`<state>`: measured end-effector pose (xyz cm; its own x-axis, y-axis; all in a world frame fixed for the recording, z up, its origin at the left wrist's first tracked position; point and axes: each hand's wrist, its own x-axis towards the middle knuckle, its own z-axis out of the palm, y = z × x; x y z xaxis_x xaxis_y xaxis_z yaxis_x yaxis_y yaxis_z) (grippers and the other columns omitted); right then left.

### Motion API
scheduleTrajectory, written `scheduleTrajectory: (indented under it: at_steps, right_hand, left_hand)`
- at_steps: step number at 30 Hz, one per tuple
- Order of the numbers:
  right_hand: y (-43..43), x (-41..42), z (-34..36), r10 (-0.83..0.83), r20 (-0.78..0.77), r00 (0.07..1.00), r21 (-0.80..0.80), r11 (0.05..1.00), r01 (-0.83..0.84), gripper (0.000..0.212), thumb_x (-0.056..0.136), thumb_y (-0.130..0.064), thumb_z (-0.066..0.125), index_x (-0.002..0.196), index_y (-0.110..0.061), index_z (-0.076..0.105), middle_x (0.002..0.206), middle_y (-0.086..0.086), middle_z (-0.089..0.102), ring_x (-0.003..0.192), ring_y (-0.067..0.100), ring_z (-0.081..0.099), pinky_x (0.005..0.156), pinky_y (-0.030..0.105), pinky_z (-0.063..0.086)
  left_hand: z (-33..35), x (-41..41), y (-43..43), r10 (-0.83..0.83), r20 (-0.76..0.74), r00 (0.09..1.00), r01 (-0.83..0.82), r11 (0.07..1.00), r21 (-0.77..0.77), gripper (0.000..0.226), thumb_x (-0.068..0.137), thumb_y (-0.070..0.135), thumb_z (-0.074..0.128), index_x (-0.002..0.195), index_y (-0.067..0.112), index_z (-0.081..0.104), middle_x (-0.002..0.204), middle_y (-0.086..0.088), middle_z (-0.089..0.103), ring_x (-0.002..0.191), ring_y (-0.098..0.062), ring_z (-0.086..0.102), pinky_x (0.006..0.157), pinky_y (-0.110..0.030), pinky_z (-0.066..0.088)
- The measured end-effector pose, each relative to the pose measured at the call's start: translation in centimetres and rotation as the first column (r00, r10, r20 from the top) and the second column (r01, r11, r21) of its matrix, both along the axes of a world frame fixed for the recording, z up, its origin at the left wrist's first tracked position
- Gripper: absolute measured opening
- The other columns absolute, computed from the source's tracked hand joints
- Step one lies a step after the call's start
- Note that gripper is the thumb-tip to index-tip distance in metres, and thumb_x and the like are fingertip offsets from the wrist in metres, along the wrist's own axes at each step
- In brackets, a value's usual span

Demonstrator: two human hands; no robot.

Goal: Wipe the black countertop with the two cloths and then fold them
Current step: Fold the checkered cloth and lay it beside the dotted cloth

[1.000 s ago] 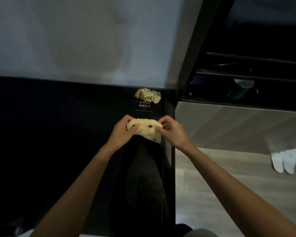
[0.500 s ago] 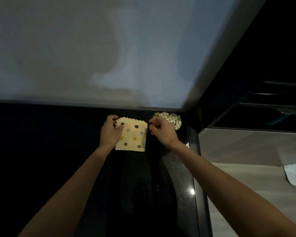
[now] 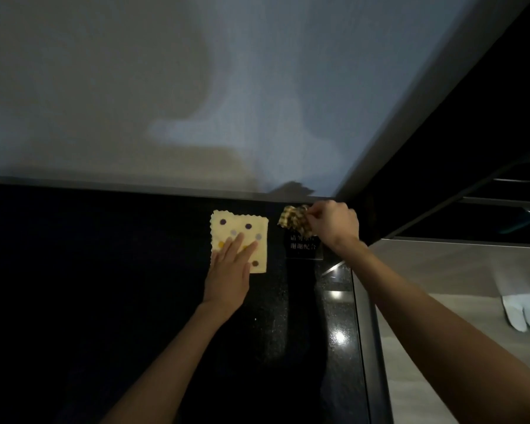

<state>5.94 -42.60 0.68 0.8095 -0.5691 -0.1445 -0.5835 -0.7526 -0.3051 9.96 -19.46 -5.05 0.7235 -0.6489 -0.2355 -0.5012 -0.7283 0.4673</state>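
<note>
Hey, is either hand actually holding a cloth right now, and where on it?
The right hand pinches the checkered cloth at its right edge. The left hand only lies flat on the dotted cloth.

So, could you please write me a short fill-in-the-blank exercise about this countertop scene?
1. The left hand lies flat on the ____ cloth.
2. The right hand pinches the ____ cloth.
3. Both cloths are on the ____ countertop.

Missing words: dotted; checked; black
</note>
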Motion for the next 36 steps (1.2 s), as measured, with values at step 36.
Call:
scheduleTrajectory:
  at_steps: [36]
  right_hand:
    - [3.3,-15.0,25.7,-0.199,0.619,0.760,0.490,0.854,-0.176,0.010,0.096,-0.018,0.052,0.086,-0.018,0.054,0.086,0.007,0.064,0.081,0.023,0.067,0.077,0.046,0.059]
  left_hand:
    - [24.3,-8.4,-5.0,-0.157,-0.303,0.940,-0.035,0.839,-0.543,0.050,0.078,0.044,0.068,0.125,0.034,0.052,0.106,0.012,0.065,0.104,-0.008,0.059,0.089,-0.028,0.047]
